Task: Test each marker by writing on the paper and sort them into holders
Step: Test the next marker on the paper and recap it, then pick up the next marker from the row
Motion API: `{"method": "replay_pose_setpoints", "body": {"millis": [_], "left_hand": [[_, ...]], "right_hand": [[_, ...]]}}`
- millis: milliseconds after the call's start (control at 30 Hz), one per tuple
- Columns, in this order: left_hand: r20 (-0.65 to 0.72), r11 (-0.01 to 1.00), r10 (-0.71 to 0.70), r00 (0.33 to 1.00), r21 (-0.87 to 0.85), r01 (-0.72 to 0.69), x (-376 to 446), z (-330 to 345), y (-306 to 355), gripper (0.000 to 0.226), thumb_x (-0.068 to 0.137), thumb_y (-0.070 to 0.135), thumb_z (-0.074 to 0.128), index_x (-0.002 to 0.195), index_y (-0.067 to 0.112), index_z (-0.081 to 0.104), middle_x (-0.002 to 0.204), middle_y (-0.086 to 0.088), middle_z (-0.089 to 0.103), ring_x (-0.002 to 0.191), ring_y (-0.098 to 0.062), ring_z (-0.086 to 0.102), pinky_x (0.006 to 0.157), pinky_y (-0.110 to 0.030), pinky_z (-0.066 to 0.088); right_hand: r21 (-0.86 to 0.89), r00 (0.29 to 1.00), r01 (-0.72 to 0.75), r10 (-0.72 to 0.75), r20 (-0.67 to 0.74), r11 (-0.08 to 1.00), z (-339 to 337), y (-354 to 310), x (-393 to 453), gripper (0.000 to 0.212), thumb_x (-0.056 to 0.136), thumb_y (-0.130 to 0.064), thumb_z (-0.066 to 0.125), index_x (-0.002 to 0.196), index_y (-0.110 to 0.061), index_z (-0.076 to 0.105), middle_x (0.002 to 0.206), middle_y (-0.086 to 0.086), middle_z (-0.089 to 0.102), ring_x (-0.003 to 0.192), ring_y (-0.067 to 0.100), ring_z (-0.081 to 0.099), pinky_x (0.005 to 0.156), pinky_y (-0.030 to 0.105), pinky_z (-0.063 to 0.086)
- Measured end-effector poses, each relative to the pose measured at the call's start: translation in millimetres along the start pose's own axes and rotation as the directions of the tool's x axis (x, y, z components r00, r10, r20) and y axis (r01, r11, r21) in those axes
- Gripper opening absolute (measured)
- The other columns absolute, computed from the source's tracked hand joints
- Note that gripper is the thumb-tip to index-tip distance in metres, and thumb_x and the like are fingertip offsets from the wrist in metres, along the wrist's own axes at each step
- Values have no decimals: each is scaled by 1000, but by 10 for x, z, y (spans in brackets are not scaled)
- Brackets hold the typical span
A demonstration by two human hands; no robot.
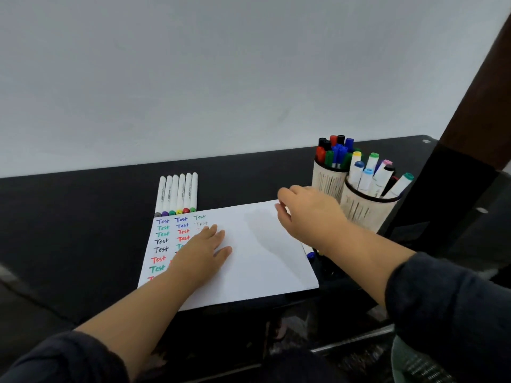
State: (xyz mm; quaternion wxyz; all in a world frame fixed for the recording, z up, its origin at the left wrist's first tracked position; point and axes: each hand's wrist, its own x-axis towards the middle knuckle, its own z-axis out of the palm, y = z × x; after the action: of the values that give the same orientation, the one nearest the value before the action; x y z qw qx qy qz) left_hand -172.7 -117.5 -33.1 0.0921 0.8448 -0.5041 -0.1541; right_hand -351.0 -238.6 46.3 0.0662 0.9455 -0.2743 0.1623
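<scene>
At the desk's [83, 205] right end stand two pale ribbed holders: the rear holder [329, 181] is packed with dark-capped markers in red, black, blue and green, and the front holder [365, 210], just beside it, carries white-barrelled markers with pastel caps. Six white markers [178, 194] lie side by side just beyond the paper [257, 255], which bears rows of coloured "Test". Flat and relaxed, the left hand [201, 254] presses the paper, covering some words. Near the paper's far corner, the right hand [309, 214] hides its own fingertips, so its grip cannot be told.
</scene>
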Motion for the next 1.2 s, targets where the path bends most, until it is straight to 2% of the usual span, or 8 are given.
{"method": "replay_pose_setpoints", "body": {"millis": [133,267,367,467,700,833,933,1200], "left_hand": [[-9,997,-61,998,44,62,-74,-108,-307,57,99,45,30,150,24,17,158,10,4,144,-9,1,115,-31,8],[-15,994,-97,995,55,98,-111,-208,-603,57,98,48,31,149,28,18,157,13,4,144,-6,-1,115,-31,10],[-8,993,-108,994,36,108,-108,-263,-762,58,96,50,33,149,32,16,156,16,4,143,-5,0,115,-31,9],[-5,995,-97,995,-13,97,-114,-257,-836,58,95,52,34,148,37,14,155,20,2,142,-3,0,114,-30,10],[-43,993,-80,996,-96,75,-88,-210,-901,58,94,53,38,147,37,19,154,24,5,141,1,3,111,-23,8],[-58,992,-70,996,-107,64,-64,-200,-917,59,94,53,39,147,38,19,153,25,5,140,3,4,104,-18,4],[-63,992,-68,996,-115,61,-62,-189,-931,59,93,53,39,146,39,19,153,26,5,140,3,4,105,-18,4],[-87,992,-51,995,-122,40,-72,-177,-949,57,94,52,39,146,38,20,153,25,6,140,4,3,105,-15,2]], "right_hand": [[28,996,78,-76,-52,997,285,-223,221,13,95,-25,50,95,-13,55,74,-1,44,65,17,39,44,22,17],[80,992,117,-113,-54,990,532,-427,473,19,74,-15,75,71,-10,57,57,-3,36,49,16,30,45,15,3],[82,987,158,-157,-20,984,723,-555,648,11,91,-22,56,93,-11,58,72,-1,43,63,19,39,44,20,11],[80,982,179,-182,38,981,855,-637,788,27,100,-28,34,114,-15,52,86,-2,41,77,18,40,48,24,20],[91,968,185,-198,156,978,1083,-780,1157,34,99,-22,39,132,-21,41,115,1,52,99,19,50,64,28,40],[55,928,263,-269,257,963,1184,-798,1426,52,95,-13,46,143,-27,31,136,3,43,115,22,47,80,32,49],[50,880,372,-370,297,927,1213,-802,1551,59,92,-6,46,145,-28,30,150,-2,31,122,21,43,87,32,45],[2,842,465,-444,306,885,1214,-787,1687,51,89,-1,49,135,-20,43,129,3,44,113,21,44,82,30,44]]}}
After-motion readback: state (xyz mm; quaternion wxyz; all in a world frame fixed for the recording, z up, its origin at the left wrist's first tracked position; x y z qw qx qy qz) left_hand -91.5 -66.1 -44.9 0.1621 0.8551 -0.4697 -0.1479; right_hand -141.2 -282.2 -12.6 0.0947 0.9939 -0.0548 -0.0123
